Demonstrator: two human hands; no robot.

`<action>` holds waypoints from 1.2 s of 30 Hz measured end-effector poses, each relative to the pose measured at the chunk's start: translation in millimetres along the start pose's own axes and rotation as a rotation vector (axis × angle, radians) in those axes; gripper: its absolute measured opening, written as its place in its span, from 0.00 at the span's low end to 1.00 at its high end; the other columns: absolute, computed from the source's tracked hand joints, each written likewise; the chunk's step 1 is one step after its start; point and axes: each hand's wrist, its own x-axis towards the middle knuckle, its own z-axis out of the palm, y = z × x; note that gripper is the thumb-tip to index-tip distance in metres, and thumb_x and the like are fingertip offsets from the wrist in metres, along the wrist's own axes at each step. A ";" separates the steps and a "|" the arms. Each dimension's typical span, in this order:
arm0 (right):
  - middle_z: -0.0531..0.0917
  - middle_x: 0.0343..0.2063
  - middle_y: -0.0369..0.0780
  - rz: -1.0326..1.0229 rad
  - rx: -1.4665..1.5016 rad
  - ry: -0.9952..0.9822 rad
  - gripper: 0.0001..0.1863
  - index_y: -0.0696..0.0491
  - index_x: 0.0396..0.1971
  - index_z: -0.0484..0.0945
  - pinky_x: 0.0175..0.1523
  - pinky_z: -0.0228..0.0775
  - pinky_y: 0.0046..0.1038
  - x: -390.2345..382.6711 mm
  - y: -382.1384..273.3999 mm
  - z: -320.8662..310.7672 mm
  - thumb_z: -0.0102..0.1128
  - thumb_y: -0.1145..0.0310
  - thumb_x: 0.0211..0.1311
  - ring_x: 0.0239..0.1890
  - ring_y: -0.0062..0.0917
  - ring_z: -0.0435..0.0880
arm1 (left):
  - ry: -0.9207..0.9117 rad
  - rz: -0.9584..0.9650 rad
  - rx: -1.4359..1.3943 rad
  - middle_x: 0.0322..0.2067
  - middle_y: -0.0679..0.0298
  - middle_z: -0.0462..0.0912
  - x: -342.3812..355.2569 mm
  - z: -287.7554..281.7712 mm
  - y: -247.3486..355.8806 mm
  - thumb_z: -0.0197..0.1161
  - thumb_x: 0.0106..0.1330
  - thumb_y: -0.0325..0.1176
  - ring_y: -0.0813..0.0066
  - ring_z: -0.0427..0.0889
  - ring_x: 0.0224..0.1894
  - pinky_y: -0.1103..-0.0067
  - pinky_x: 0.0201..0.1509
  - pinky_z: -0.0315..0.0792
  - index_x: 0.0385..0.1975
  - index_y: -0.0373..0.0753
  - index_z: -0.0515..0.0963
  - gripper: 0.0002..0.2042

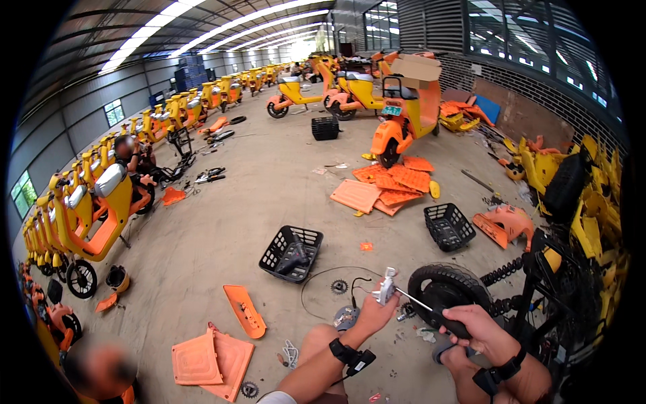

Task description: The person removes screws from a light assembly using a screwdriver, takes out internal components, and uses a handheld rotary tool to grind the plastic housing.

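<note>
My left hand (378, 314) is closed around a small silver metal bracket (386, 285). In my right hand (482, 330) is a screwdriver (418, 301), gripped by its black handle, with its thin shaft pointing left. The tip reaches the silver part; whether it sits in a screw is too small to tell. Just beyond my hands is a black-tyred scooter wheel (449, 277), joined to a dark frame with coil springs (505, 271). A thin black cable (304, 283) curves over the floor beside my left hand, near a small toothed sprocket (339, 286).
A black basket (291, 254) with a dark tool inside and another black basket (449, 227) stand ahead. Orange panels (196, 360) lie at the lower left, more panels (393, 183) farther ahead. Yellow scooters (101, 209) line the left. Yellow body parts (592, 202) heap up at right. Other people sit at left.
</note>
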 end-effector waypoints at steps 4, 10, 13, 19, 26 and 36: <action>0.86 0.28 0.42 -0.150 -0.159 0.018 0.13 0.59 0.44 0.81 0.16 0.61 0.17 -2.3 -2.4 5.9 0.61 0.65 0.68 0.17 0.18 0.77 | -0.008 -0.188 -0.305 0.32 0.58 0.80 4.9 -14.1 21.8 0.54 0.72 0.29 0.71 0.83 0.29 0.74 0.34 0.79 0.68 0.39 0.58 0.26; 0.87 0.31 0.39 -0.449 -0.452 0.118 0.17 0.58 0.45 0.84 0.31 0.74 0.23 -22.5 -0.2 0.2 0.69 0.64 0.61 0.25 0.18 0.81 | -0.033 -0.367 -0.898 0.33 0.50 0.80 11.2 -15.7 16.2 0.43 0.74 0.60 0.55 0.84 0.27 0.56 0.32 0.82 0.56 0.38 0.67 0.29; 0.88 0.30 0.43 -0.683 -0.735 0.237 0.18 0.56 0.44 0.86 0.37 0.77 0.28 -25.0 7.2 -6.2 0.70 0.61 0.56 0.27 0.28 0.85 | -0.077 -0.373 -0.940 0.31 0.51 0.80 11.8 -12.6 20.0 0.41 0.72 0.65 0.56 0.83 0.26 0.56 0.32 0.81 0.47 0.37 0.72 0.31; 0.87 0.30 0.47 -0.669 -0.849 0.288 0.19 0.54 0.42 0.86 0.43 0.78 0.31 -29.8 8.4 -6.2 0.68 0.58 0.54 0.34 0.39 0.88 | -0.051 -0.362 -0.923 0.31 0.54 0.80 10.2 -11.2 22.9 0.40 0.72 0.65 0.60 0.83 0.26 0.60 0.33 0.81 0.42 0.38 0.71 0.31; 0.87 0.33 0.46 -0.877 -0.991 0.323 0.18 0.52 0.41 0.87 0.42 0.79 0.37 -20.5 18.9 -5.2 0.68 0.59 0.53 0.34 0.42 0.86 | 0.008 -0.375 -0.891 0.29 0.57 0.79 9.9 -7.5 24.9 0.42 0.73 0.63 0.63 0.82 0.27 0.63 0.28 0.81 0.41 0.40 0.71 0.28; 0.85 0.29 0.43 -0.956 -1.200 0.360 0.15 0.53 0.38 0.87 0.34 0.79 0.38 -21.8 19.3 11.7 0.67 0.60 0.55 0.29 0.40 0.86 | 0.052 -0.323 -0.720 0.28 0.56 0.78 10.0 -12.4 11.7 0.40 0.74 0.63 0.60 0.82 0.25 0.63 0.26 0.80 0.40 0.39 0.70 0.29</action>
